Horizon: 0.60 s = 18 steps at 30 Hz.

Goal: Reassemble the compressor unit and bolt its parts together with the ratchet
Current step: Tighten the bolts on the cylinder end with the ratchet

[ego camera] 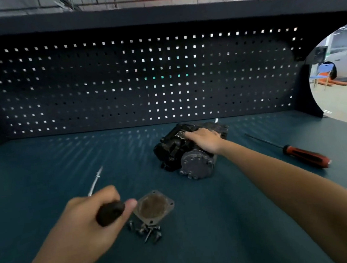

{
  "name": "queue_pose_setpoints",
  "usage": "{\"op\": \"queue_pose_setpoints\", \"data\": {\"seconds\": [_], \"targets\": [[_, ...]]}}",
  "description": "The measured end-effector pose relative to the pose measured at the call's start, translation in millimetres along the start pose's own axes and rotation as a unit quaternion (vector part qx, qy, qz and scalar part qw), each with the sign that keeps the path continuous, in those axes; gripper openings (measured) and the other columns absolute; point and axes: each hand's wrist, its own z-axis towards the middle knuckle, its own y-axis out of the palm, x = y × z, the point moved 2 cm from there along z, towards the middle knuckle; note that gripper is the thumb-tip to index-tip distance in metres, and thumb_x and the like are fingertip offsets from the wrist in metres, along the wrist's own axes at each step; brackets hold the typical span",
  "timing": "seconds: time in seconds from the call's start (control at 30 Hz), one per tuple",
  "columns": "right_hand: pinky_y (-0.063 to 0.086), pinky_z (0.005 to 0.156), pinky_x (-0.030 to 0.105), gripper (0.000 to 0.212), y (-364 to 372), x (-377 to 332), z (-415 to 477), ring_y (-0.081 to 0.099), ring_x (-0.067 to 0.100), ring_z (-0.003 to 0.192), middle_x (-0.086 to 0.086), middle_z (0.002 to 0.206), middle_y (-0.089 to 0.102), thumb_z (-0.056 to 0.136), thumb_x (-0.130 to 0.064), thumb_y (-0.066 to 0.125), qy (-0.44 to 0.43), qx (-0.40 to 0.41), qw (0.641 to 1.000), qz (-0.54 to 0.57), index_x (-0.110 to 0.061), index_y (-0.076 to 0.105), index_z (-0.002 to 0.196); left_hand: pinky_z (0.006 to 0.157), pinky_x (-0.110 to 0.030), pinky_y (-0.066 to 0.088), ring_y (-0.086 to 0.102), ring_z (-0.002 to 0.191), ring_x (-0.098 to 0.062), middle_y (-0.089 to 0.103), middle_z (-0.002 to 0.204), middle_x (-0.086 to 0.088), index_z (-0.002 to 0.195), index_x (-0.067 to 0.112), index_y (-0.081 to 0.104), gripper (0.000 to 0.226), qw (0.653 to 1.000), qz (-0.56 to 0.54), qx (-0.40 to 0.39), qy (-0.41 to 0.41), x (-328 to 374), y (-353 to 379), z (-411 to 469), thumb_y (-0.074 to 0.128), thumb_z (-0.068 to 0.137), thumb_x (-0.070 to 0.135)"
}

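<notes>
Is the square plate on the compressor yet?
Off. The plate lies beside loose bolts, apart from the compressor.

The workbench (42,168) has a dark teal top, with a black pegboard back (98,85) standing along its 12 o'clock edge. Toward 12 o'clock of centre lies the black compressor body (170,153), its grey round end turned toward 6 o'clock; well apart at its 3 o'clock lies a red-and-black-handled screwdriver (305,156), shaft pointing toward 10 o'clock. At the compressor's 7 o'clock a square cover plate (153,206) lies flat, with a small heap of bolts (149,231) at the plate's 6 o'clock corner.
</notes>
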Motion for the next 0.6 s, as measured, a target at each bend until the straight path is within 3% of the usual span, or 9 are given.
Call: {"op": "queue_pose_setpoints", "data": {"seconds": [0.1,0.2,0.33,0.43,0.53,0.6], "targets": [[0.027,0.107,0.036,0.067,12,-22,-17,0.043,0.02,0.128,-0.001,0.139,0.05,0.086,-0.068,0.036,-0.021,0.001,0.997,0.076,-0.023,0.053,0.131,0.04,-0.015,0.025,0.032,0.039,-0.005,0.036,0.044,0.005,0.053,0.021,0.039,0.038,0.988,-0.065,0.039,-0.133,-30,0,5,0.059,0.073,0.046],[0.045,0.09,0.034,0.039,14,-35,-23,0.057,0.022,0.107,0.003,0.117,0.064,0.094,-0.044,0.047,-0.068,0.062,0.994,-0.058,-0.017,0.063,0.118,0.046,-0.022,0.03,0.037,0.041,-0.005,0.037,0.043,0.008,0.051,0.017,0.036,0.044,0.979,-0.061,0.037,-0.193,-47,4,4,0.067,0.081,0.028],[0.046,0.075,0.031,0.03,5,-36,-35,0.061,0.023,0.083,0.011,0.102,0.069,0.097,-0.029,0.046,-0.084,0.067,0.989,-0.105,-0.01,0.066,0.111,0.049,-0.026,0.03,0.038,0.042,-0.006,0.042,0.047,0.005,0.055,0.015,0.048,0.037,0.977,-0.013,-0.025,-0.21,-59,7,3,0.066,0.083,0.032],[0.047,0.077,0.031,0.024,0,-23,-57,0.063,0.024,0.084,0.007,0.099,0.07,0.093,-0.025,0.054,-0.101,0.082,0.989,-0.075,-0.009,0.068,0.103,0.049,-0.026,0.033,0.043,0.046,-0.01,0.048,0.052,0.002,0.066,0.009,0.056,0.045,0.973,0.019,-0.061,-0.223,-65,4,1,0.06,0.078,0.052],[0.036,0.068,0.012,0.016,-15,-2,-82,0.058,0.01,0.082,-0.006,0.089,0.066,0.089,-0.021,0.06,-0.101,0.114,0.988,-0.04,-0.012,0.072,0.094,0.051,-0.03,0.034,0.042,0.047,-0.013,0.043,0.05,0.004,0.062,0.01,0.048,0.061,0.975,-0.008,-0.052,-0.216,-65,5,2,0.041,0.064,0.07],[0.036,0.065,0.012,0.015,-28,11,-95,0.056,0.009,0.077,-0.004,0.082,0.065,0.087,-0.02,0.063,-0.083,0.106,0.991,-0.028,-0.009,0.072,0.086,0.053,-0.032,0.034,0.041,0.048,-0.015,0.039,0.05,0.005,0.062,0.01,0.044,0.063,0.975,-0.024,-0.043,-0.216,-66,7,3,0.034,0.064,0.072]]}}
